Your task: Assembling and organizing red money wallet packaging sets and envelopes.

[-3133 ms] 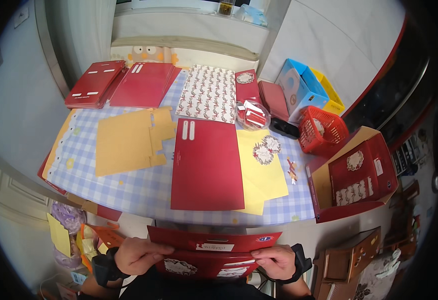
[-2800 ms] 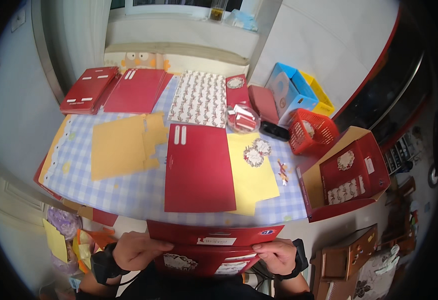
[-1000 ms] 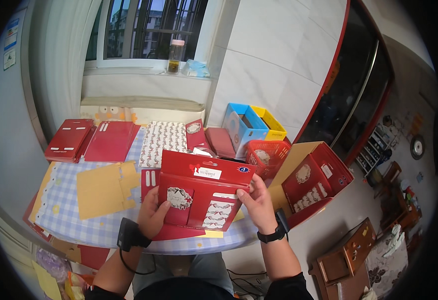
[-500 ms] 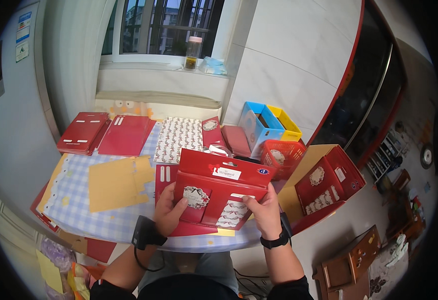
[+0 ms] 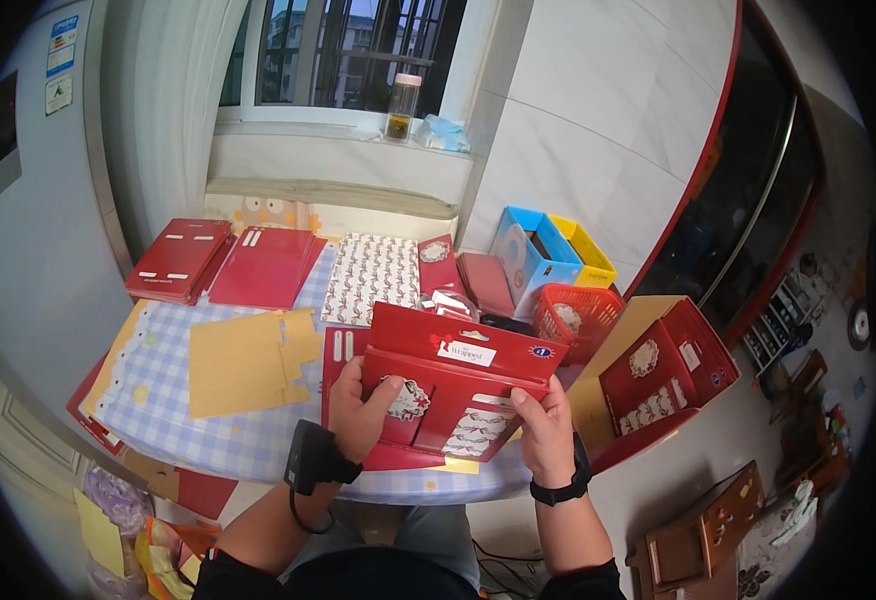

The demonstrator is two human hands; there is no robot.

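Observation:
Between my two hands, a red cardboard box (image 5: pixel 438 397) with a raised hanging flap is held tilted above the near edge of the table. My left hand (image 5: pixel 360 412) grips its left side, the thumb lying on the front by a decorative label. On the right side, my right hand (image 5: pixel 545 428) has its thumb pressed near a panel of bow-patterned paper. Red card sheets (image 5: pixel 341 350) lie partly hidden beneath the box. A flat yellow-brown card piece (image 5: pixel 243 367) rests on the checked tablecloth to the left.
Stacks of red card (image 5: pixel 180 262) and patterned sheets (image 5: pixel 370 278) line the table's far side. Blue and yellow bins (image 5: pixel 538 262) and a red basket (image 5: pixel 580 310) stand at the back right. A carton (image 5: pixel 603 357) holding similar red boxes sits beside the table's right edge.
The view has shifted slightly. The box has moved a little to the right with both hands, and my left thumb has slid over its label. Both hands keep their hold.

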